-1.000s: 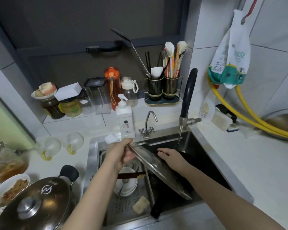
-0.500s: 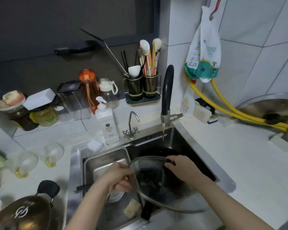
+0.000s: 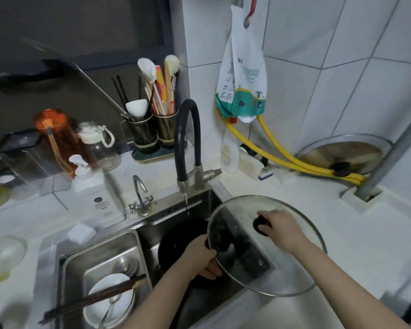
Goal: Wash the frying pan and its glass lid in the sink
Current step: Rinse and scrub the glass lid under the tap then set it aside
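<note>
The glass lid (image 3: 292, 264) is held nearly flat over the sink's right edge and the white counter. My right hand (image 3: 279, 227) is closed on its black knob. My left hand (image 3: 201, 258) grips the lid's left rim. Below the lid, the black frying pan (image 3: 176, 238) lies in the steel sink (image 3: 171, 210), its handle pointing toward me and partly hidden by my left arm. A thin stream of water runs from the black faucet (image 3: 186, 138) into the pan.
A steel basin (image 3: 100, 260) on the sink's left holds white bowls (image 3: 109, 300), chopsticks and a spoon. A soap bottle (image 3: 97, 193) and a small tap (image 3: 140, 195) stand behind the sink. Another lid (image 3: 342, 157) leans at the right wall by yellow hoses (image 3: 282, 160).
The lid has swung from a tilted position over the sink to nearly flat, off to the right over the counter edge. My right hand has moved from the rim to the knob.
</note>
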A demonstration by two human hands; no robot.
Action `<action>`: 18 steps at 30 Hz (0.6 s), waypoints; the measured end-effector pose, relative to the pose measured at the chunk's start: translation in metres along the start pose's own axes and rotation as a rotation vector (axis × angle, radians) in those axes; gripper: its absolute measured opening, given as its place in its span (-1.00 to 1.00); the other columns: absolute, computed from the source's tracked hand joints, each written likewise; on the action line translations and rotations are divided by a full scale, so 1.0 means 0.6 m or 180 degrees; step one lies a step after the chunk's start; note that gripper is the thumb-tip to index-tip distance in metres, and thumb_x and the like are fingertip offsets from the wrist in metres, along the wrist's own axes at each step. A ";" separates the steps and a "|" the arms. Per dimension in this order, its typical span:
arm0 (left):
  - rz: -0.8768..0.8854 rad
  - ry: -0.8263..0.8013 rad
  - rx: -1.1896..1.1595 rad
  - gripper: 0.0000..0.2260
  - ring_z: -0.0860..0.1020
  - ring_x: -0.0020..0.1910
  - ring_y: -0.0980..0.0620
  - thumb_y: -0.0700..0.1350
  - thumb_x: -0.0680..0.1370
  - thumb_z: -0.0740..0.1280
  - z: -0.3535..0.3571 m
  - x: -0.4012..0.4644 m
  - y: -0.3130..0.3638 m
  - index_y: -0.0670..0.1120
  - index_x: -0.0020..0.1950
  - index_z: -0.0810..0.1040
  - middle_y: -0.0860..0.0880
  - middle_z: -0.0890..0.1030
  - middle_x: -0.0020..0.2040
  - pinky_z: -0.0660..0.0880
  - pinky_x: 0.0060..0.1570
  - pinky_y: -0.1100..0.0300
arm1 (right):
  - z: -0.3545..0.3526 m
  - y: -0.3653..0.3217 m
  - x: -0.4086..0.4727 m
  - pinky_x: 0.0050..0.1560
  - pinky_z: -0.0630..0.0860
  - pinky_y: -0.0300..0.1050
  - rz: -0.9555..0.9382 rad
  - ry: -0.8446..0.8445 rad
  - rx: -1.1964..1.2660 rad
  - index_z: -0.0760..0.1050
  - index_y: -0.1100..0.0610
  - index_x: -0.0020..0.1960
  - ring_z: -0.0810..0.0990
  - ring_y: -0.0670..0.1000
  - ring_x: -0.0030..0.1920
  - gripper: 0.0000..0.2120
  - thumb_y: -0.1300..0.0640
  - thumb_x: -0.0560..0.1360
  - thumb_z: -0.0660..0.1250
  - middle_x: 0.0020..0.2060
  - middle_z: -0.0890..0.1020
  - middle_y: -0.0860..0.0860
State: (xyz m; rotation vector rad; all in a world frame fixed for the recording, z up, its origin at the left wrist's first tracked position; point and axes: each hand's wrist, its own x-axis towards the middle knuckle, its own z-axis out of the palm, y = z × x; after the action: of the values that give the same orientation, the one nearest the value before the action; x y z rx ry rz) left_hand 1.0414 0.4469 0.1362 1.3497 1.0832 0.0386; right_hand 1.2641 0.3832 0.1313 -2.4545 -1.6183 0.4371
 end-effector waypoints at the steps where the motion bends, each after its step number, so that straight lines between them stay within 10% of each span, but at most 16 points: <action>1: 0.0007 -0.0009 0.0033 -0.85 0.59 -0.30 -0.05 -0.17 0.58 0.21 0.013 0.011 0.017 0.11 -0.03 0.36 -0.10 0.59 -0.23 0.59 -0.14 0.00 | -0.001 0.016 0.012 0.17 0.42 -0.02 0.0030 0.0031 0.0066 0.39 0.06 0.36 0.47 0.18 0.17 -0.59 0.07 0.52 0.26 0.15 0.57 0.14; 11: -0.0545 0.0283 -0.0343 -0.61 0.59 -0.27 -0.05 -0.18 0.53 0.27 0.087 0.178 0.071 0.00 0.34 0.34 -0.14 0.62 -0.16 0.58 -0.21 0.11 | -0.001 0.127 0.129 0.19 0.36 -0.06 0.0292 0.0076 0.0305 0.38 0.08 0.37 0.42 0.19 0.20 -0.56 0.14 0.50 0.28 0.20 0.55 0.13; 18: -0.0782 0.0527 -0.0481 -0.84 0.53 -0.16 -0.02 -0.15 0.53 0.25 0.110 0.260 0.083 -0.14 0.09 0.47 -0.13 0.57 -0.06 0.54 -0.16 0.12 | 0.017 0.165 0.182 0.20 0.37 -0.04 0.0357 -0.0040 0.0316 0.36 0.11 0.38 0.40 0.19 0.23 -0.58 0.10 0.53 0.25 0.20 0.53 0.17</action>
State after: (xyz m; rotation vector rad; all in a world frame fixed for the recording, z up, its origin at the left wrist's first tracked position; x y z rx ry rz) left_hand 1.1959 0.5036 0.0716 1.0853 1.3528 0.0504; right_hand 1.3866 0.4437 0.0760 -2.4808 -1.4319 0.5366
